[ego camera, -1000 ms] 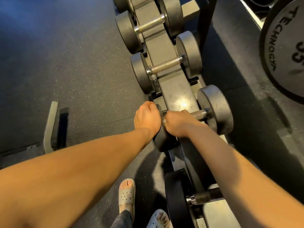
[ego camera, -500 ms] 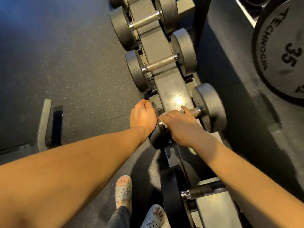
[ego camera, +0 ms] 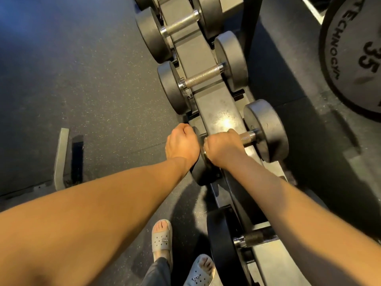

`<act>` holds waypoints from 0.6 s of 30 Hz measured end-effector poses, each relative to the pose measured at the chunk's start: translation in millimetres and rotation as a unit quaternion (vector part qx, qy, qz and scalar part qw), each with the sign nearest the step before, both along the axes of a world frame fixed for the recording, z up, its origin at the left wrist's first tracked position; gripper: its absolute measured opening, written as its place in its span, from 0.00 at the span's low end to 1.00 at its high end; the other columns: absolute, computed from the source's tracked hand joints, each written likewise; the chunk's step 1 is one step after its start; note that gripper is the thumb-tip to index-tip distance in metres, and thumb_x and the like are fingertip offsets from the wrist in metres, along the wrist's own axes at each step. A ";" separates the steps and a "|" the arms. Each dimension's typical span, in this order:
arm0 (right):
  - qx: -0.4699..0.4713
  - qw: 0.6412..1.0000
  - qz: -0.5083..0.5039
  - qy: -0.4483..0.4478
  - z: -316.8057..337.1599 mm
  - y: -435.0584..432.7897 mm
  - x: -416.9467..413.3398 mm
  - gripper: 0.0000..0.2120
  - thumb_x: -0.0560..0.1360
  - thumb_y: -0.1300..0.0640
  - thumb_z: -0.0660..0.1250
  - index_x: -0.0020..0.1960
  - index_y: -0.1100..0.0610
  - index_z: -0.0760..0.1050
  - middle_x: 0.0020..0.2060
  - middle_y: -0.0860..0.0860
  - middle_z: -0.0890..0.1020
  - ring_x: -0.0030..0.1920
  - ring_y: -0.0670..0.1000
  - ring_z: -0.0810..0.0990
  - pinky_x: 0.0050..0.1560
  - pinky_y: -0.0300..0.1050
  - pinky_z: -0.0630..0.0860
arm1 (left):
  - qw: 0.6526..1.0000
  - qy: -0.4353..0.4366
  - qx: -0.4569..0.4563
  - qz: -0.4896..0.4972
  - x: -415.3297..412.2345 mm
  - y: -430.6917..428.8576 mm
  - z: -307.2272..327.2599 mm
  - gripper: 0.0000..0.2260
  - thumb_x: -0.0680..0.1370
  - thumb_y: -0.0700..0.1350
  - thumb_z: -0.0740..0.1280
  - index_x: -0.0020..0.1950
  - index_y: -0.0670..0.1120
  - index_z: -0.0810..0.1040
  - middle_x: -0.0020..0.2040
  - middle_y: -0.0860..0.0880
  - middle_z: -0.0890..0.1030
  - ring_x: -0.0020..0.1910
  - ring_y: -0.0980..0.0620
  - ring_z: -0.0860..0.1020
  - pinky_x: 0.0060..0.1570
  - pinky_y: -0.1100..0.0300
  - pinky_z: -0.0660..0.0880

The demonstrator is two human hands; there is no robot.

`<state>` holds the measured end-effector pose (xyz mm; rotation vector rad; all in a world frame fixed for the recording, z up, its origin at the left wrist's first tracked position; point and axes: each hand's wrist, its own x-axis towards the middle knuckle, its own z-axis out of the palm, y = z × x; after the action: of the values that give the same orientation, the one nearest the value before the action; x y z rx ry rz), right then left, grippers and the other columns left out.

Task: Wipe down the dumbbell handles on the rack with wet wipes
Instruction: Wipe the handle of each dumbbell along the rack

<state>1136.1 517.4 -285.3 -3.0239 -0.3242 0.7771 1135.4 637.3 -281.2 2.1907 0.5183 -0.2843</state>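
Observation:
On the grey rack lies a dark dumbbell with a metal handle and a round right head. My left hand rests on its left head, fingers curled over the top edge. Just to the right, my right hand grips the left part of the handle. A pale sliver of wet wipe shows at the thumb side; the rest of the wipe is hidden under the hand.
Two more dumbbells sit farther along the rack, and a black one lies nearer me. A large "35" weight plate stands at right. My sandalled feet are on the rubber floor, with a grey metal bar at left.
My right hand has drawn back along the handle toward the left head, its fingers curled tighter. My left hand stays on the left head.

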 end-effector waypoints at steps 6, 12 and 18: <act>0.099 0.957 -0.020 -0.273 -10.4 -49.9 -61.6 0.10 0.79 0.56 0.66 0.58 0.55 0.79 0.62 0.55 0.79 0.67 0.58 0.74 0.73 0.60 0.65 | 1.000 -0.003 -0.007 -0.005 -0.7 0.9 -1.7 0.16 0.84 0.47 0.53 0.51 0.47 0.81 0.47 0.48 0.81 0.49 0.45 0.78 0.53 0.49 0.75; 0.303 0.875 -0.338 -0.171 -0.7 -13.2 -98.8 0.11 0.82 0.56 0.64 0.41 0.55 0.77 0.37 0.49 0.75 0.37 0.51 0.73 0.37 0.45 0.70 | 1.000 -0.001 -0.005 -0.005 -1.1 2.2 -1.3 0.16 0.83 0.46 0.53 0.47 0.47 0.80 0.42 0.49 0.79 0.46 0.45 0.78 0.47 0.51 0.73; 0.595 0.284 -0.739 0.134 -17.6 9.3 -62.1 0.11 0.80 0.70 0.60 0.59 0.65 0.76 0.47 0.60 0.81 0.40 0.52 0.80 0.30 0.40 0.74 | 1.000 0.004 0.001 -0.020 -0.6 1.6 2.2 0.16 0.84 0.46 0.53 0.49 0.46 0.80 0.44 0.48 0.79 0.49 0.44 0.78 0.52 0.49 0.75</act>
<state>1074.0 526.7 -303.0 -0.6842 1.1618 0.2976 1134.8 638.9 -279.0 2.2036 0.4811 -0.3147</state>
